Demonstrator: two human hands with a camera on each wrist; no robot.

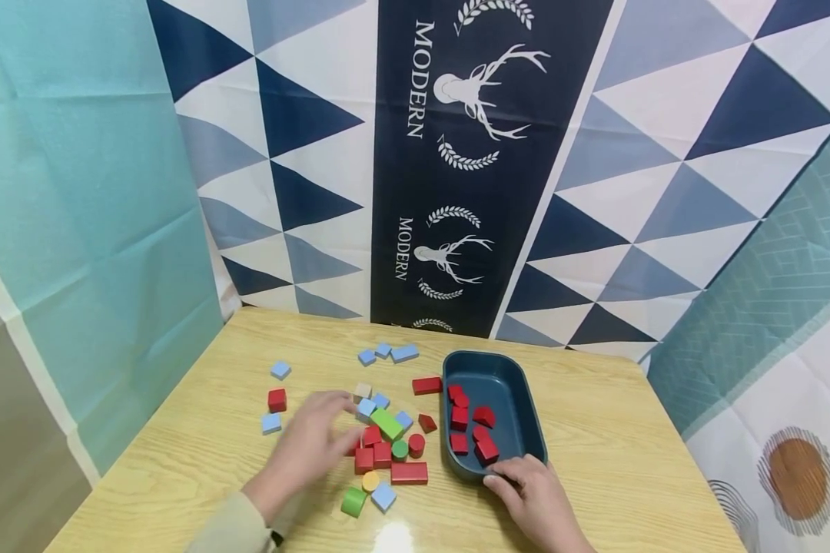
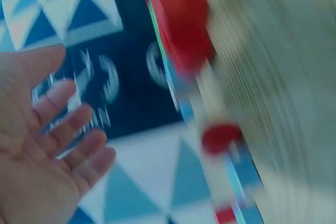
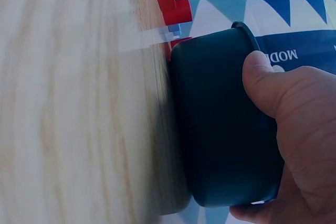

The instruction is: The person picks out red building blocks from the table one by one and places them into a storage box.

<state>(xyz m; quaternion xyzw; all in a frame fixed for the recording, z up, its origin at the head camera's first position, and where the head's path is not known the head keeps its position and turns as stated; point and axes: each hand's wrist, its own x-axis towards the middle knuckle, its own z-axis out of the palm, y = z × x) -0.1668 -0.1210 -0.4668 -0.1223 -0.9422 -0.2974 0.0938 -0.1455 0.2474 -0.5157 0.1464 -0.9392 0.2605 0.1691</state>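
Note:
My left hand (image 1: 313,439) hovers at the left side of the pile of blocks, fingers loosely spread. In the left wrist view its palm (image 2: 39,145) holds nothing. Close to its fingertips lie a light blue cube (image 1: 366,409), a red cube (image 1: 372,436) and a green rectangular block (image 1: 387,423). My right hand (image 1: 536,499) grips the near rim of a dark blue tray (image 1: 538,430), thumb outside the wall in the right wrist view. Inside the tray sit several red blocks (image 1: 459,418), mostly along its left half.
Left of the pile lie a red cube (image 1: 277,399) and light blue blocks (image 1: 271,423). Several blue blocks (image 1: 404,353) lie farther back. A red bar (image 1: 426,385) is beside the tray. Nearer me are a yellow cylinder (image 1: 370,481) and a green arched block (image 1: 353,501). Patterned cloth (image 1: 318,253) hangs behind.

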